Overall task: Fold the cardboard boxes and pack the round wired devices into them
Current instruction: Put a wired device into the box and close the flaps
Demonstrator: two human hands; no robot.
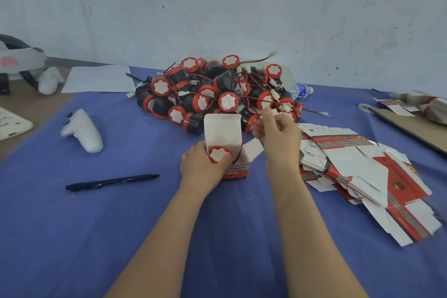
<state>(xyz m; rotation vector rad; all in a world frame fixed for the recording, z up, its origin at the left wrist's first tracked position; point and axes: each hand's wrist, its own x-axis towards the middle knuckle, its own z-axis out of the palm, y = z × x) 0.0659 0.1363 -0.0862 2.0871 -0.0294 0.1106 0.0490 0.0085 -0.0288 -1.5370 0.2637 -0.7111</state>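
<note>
Red-and-black devices [219, 91], red-and-white box [235, 169], blue cloth [72, 237], black pen [111, 181]

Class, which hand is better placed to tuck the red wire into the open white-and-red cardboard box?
Right. The right hand pinches the red wire above the open white-and-red cardboard box; the left hand is busy gripping that box and the red-rimmed round device.

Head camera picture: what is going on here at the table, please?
A person is packing one round device into a folded box whose top flap stands open. The left hand grips the box and touches the device, which sits in the box's mouth. The right hand pinches the device's red wire above the box; the wire is not yet tucked in. Behind lies a pile of devices, and flat boxes are stacked at the right.
</note>
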